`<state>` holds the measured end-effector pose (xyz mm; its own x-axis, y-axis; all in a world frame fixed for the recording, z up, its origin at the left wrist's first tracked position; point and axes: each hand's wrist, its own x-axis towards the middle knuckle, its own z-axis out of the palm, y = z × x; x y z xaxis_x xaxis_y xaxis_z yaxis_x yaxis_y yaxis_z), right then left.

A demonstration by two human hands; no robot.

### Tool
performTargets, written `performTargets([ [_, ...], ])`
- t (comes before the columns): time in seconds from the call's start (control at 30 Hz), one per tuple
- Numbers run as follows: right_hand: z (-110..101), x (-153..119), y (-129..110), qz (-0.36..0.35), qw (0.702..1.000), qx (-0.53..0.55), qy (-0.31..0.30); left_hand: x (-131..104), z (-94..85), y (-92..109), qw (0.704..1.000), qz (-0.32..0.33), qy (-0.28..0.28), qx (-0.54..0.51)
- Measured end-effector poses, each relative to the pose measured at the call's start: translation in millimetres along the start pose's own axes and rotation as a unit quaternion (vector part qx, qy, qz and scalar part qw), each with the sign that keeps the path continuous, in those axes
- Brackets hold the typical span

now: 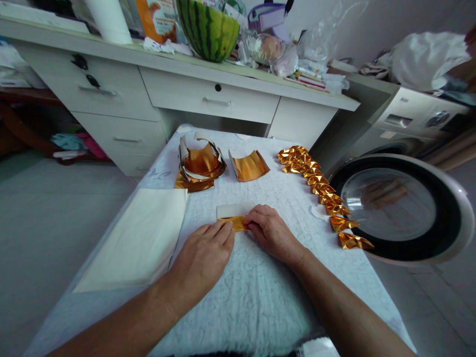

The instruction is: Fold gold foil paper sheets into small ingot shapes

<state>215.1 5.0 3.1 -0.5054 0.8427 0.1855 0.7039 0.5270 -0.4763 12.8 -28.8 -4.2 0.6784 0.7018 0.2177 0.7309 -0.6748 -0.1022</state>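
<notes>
A small sheet of gold foil paper lies flat on the cloth-covered table, its near edge folded over so a gold strip shows below the pale back. At the strip's left end my left hand presses with its fingers together. My right hand pinches the strip's right end. Beyond the hands sit a curled stack of gold paper and a smaller curved stack. Folded gold foil pieces form a line along the table's right edge.
Cream paper sheets lie at the left of the table. Behind it stands a white desk holding a cut watermelon and plastic bags. A washing machine door hangs open close to the table's right edge.
</notes>
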Motion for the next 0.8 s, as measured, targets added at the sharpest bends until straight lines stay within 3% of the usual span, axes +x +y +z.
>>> performTargets([
  [0.23, -1, 0, -1, 0.007, 1.0, -0.002, -0.009, -9, -9.8, 6, 0.996, -0.055, -0.055, 0.04],
  [0.57, -2, 0, -2, 0.003, 1.0, 0.005, -0.01, -22, -0.4, 10, 0.99, -0.059, -0.064, 0.115],
  [0.8, -1, 1, -2, 0.0, 1.0, 0.003, -0.002, -15, -28.5, 1, 0.994, -0.081, -0.061, 0.034],
])
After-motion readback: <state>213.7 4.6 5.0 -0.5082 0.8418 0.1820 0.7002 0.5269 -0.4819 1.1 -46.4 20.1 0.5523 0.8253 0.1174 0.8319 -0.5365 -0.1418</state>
